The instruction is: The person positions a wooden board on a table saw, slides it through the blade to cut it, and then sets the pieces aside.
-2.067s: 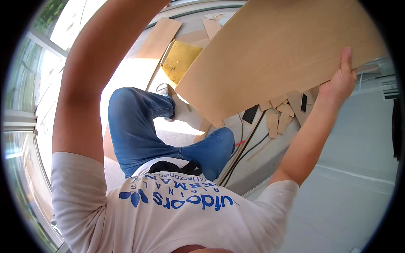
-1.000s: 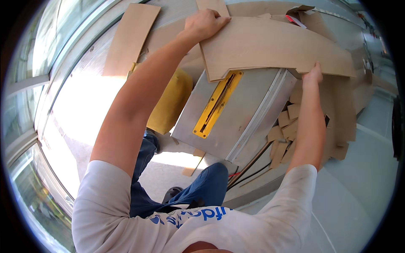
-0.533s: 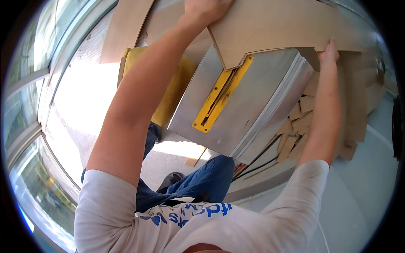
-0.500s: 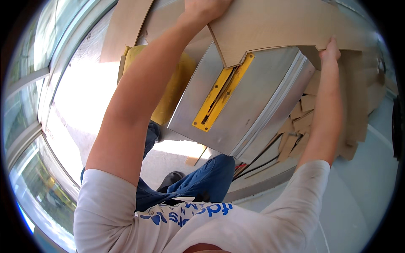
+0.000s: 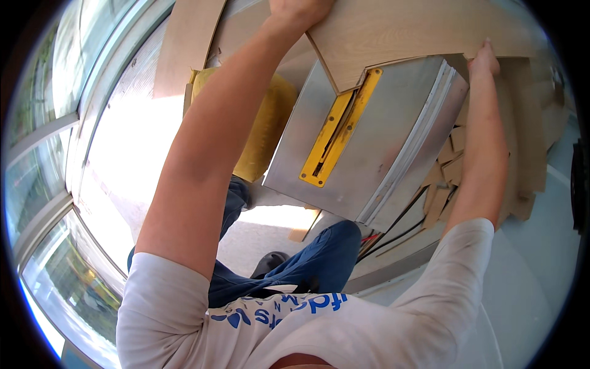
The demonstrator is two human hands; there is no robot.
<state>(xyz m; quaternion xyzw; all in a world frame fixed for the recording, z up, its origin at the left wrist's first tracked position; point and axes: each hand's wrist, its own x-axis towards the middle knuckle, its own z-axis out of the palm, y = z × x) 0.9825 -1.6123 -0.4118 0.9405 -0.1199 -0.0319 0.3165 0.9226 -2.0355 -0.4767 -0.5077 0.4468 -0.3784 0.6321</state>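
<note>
A large light-brown wooden board (image 5: 418, 31) lies across the far part of a table saw's grey metal top (image 5: 393, 123). Its pointed corner covers the far end of the yellow insert (image 5: 335, 141), whose dark slot runs toward me. My left hand (image 5: 302, 11) is closed at the board's left edge, partly cut off by the top of the picture. At the stepped near edge on the right, my right hand (image 5: 485, 61) grips the board, thumb up against it and the other fingers mostly hidden.
Wood offcuts (image 5: 439, 197) lie heaped right of the saw, beside stacked boards (image 5: 528, 135). A yellow rounded object (image 5: 267, 132) stands at the saw's left. Another long board (image 5: 184, 46) is at upper left, near the windows (image 5: 67, 270). Black cables (image 5: 399, 237) run below the offcuts.
The view has shifted, so the saw appears a little farther right and higher. Both hands remain on the board, and its place over the saw has changed little.
</note>
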